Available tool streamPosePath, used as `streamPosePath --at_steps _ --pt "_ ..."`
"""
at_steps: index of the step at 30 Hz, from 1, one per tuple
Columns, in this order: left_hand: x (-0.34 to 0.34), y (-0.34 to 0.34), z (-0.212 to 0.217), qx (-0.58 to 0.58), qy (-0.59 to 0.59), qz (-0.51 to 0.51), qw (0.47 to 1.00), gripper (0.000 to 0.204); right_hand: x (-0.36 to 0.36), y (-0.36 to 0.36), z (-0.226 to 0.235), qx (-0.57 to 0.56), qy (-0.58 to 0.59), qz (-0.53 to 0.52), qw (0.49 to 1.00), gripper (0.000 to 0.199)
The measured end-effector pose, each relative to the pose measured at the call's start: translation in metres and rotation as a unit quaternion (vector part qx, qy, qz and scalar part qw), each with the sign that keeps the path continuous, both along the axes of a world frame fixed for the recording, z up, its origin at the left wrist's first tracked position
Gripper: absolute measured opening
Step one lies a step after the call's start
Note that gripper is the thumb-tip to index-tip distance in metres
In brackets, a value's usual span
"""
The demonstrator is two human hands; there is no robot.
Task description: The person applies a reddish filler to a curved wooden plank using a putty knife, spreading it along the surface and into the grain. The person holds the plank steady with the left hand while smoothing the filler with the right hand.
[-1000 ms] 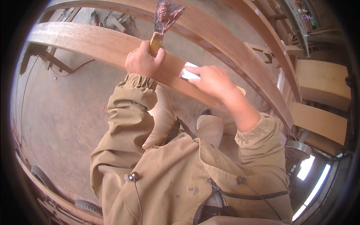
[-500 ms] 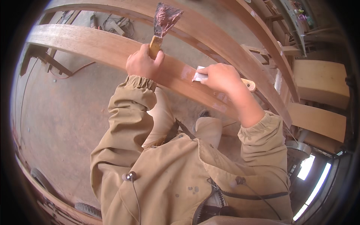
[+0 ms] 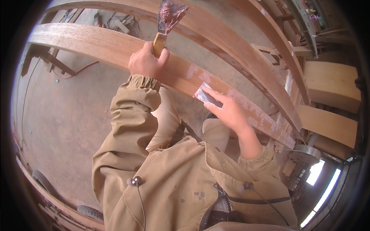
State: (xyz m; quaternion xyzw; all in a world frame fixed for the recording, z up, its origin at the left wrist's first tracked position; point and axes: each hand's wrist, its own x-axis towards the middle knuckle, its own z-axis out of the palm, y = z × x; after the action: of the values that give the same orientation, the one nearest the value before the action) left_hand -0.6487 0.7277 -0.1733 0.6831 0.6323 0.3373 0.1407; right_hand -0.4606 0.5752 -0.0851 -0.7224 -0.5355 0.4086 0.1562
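My left hand (image 3: 148, 62) is closed round the yellow handle of a putty knife (image 3: 159, 43), blade up, with a lump of pinkish-brown filler (image 3: 170, 16) on it. My left fist is at the curved wooden beam (image 3: 96, 42) that crosses in front of me. In my right hand (image 3: 229, 111) is a second putty knife (image 3: 208, 96), my fingers pressing along its flat blade. Its smeared edge lies at the beam's near side. Pink filler patches (image 3: 198, 73) mark the beam's top, both before my right hand and further along to the right.
More curved beams (image 3: 231, 38) run beyond this one. Two curved wooden panels (image 3: 331, 82) stand at the right. Cables and tools (image 3: 119, 25) lie on the floor at the far left. Tyres (image 3: 90, 211) are at the lower left.
My right hand has moved down and toward me, drawing its putty knife to the beam's near edge. More filler patches are uncovered. My left hand has risen slightly with its knife.
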Motion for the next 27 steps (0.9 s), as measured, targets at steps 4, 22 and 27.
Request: streamPosePath --at_steps 4,22,27 --pt "0.001 -0.001 0.003 -0.012 0.020 0.005 1.000 0.036 0.007 -0.049 -0.026 0.094 0.028 -0.033 0.995 0.052" --pt "-0.005 -0.100 0.069 -0.342 -0.370 -0.223 0.835 0.020 0.034 -0.112 -0.021 0.105 0.682 -0.290 0.663 0.041" --pt "0.010 -0.170 0.078 -0.507 -0.382 -0.296 0.713 0.034 0.020 -0.110 -0.005 0.207 0.483 -0.267 0.808 0.056"
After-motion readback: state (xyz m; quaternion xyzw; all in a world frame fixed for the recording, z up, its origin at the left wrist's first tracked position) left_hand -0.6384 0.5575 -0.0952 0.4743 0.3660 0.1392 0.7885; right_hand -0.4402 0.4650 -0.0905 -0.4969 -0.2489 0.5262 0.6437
